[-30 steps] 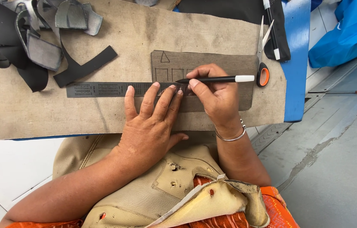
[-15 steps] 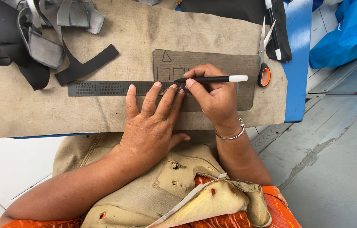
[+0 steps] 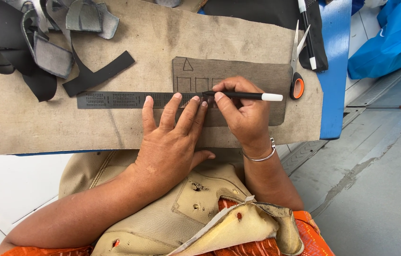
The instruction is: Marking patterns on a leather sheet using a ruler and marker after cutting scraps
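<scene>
My left hand (image 3: pixel 174 137) lies flat with its fingers spread, pressing a dark metal ruler (image 3: pixel 120 100) onto a grey-brown leather piece (image 3: pixel 257 76). My right hand (image 3: pixel 241 111) grips a black pen with a white cap (image 3: pixel 245 96), its tip at the ruler's upper edge on the leather. A small triangle and several squares are drawn on the leather near the pen tip. Both lie on a worn tan board (image 3: pixel 30 128) across my lap.
Black and grey straps and scraps (image 3: pixel 34 52) are piled at the top left. Scissors with an orange handle (image 3: pixel 296 71) lie right of the leather, beside a blue edge (image 3: pixel 333 71). A blue bag (image 3: pixel 385 38) sits on the floor at the right.
The pen tip has shifted slightly along the ruler's edge. My left hand stays pressed on the ruler.
</scene>
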